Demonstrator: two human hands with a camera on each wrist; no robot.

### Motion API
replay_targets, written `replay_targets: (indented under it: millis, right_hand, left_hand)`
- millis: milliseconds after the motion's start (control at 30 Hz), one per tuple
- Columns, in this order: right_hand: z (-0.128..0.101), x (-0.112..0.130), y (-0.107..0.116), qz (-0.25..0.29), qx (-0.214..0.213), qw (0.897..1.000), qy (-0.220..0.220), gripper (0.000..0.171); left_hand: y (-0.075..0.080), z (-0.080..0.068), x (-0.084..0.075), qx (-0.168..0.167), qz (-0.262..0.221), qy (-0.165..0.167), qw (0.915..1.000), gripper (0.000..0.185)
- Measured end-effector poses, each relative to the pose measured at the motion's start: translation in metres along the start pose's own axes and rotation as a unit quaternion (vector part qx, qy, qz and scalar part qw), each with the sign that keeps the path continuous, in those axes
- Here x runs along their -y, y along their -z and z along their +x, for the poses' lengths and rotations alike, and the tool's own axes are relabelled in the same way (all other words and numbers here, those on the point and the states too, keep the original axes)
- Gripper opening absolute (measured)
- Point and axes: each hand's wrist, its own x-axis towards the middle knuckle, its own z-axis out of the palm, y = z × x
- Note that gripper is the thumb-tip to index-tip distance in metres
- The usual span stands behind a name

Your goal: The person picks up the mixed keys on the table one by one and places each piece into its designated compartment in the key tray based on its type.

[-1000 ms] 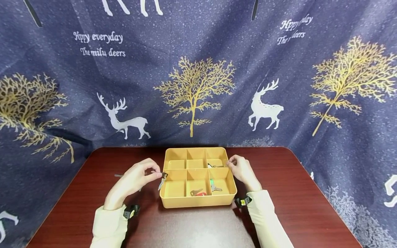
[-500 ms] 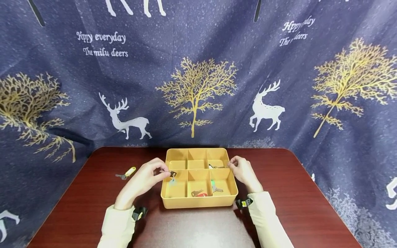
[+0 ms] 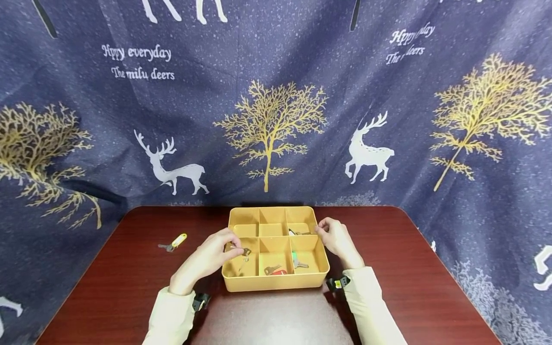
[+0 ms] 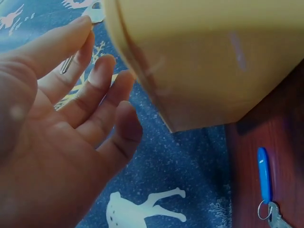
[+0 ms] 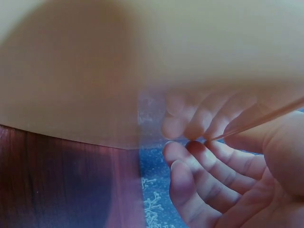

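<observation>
From the head camera, the left hand (image 3: 207,258) pinches a small key (image 3: 245,252) between thumb and fingertips, holding it over the near-left compartment of the yellow tray (image 3: 276,283), which sits on the worktop (image 3: 409,287). The right hand (image 3: 337,239) has its fingers curled on the tray's right rim. The tray has six compartments. I count three keys inside: one far right, two near the middle front. One yellow-handled key (image 3: 174,243) lies apart on the worktop.

In the left wrist view the fingers (image 4: 95,90) look loosely spread beside the tray wall, so the pinch itself is hidden here; one blue-handled key (image 4: 264,175) lies below.

In the right wrist view the fingers (image 5: 199,156) curl against the rim.

The light pinch could slip, dropping the key onto a divider or outside.
</observation>
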Motion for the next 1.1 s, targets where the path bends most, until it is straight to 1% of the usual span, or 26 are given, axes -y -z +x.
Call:
replay_targets:
  millis: [200,267,467,633,833,967,1100]
  right_hand:
    - [-0.002,0.002,-0.001,0.005,0.005,1.000,-0.007,0.012]
    - [-0.002,0.002,-0.001,0.004,0.004,1.000,-0.006,0.012]
    - [-0.001,0.001,-0.002,0.000,0.000,1.000,-0.008,0.012]
    - [-0.001,0.001,-0.002,-0.001,-0.003,1.000,-0.001,0.010]
    - [-0.001,-0.001,-0.002,0.000,-0.003,1.000,-0.001,0.009]
    - [-0.001,0.000,-0.002,0.004,0.001,1.000,-0.002,0.010]
    - [0.000,0.000,-0.001,0.005,0.002,1.000,-0.003,0.010]
  left_hand:
    - [-0.005,-0.001,0.003,0.028,0.030,-0.006,0.9992,0.016]
    - [-0.006,-0.002,0.003,0.035,0.036,-0.002,0.9987,0.017]
    - [-0.011,-0.002,0.003,0.043,0.048,0.005,0.9979,0.016]
    - [-0.018,-0.002,0.004,0.047,0.058,0.009,0.9972,0.017]
    - [-0.025,-0.003,0.007,0.056,0.076,0.004,0.9955,0.018]
    - [-0.027,-0.003,0.007,0.067,0.096,0.009,0.9930,0.018]
    - [-0.029,-0.001,0.004,0.081,0.126,0.023,0.9885,0.019]
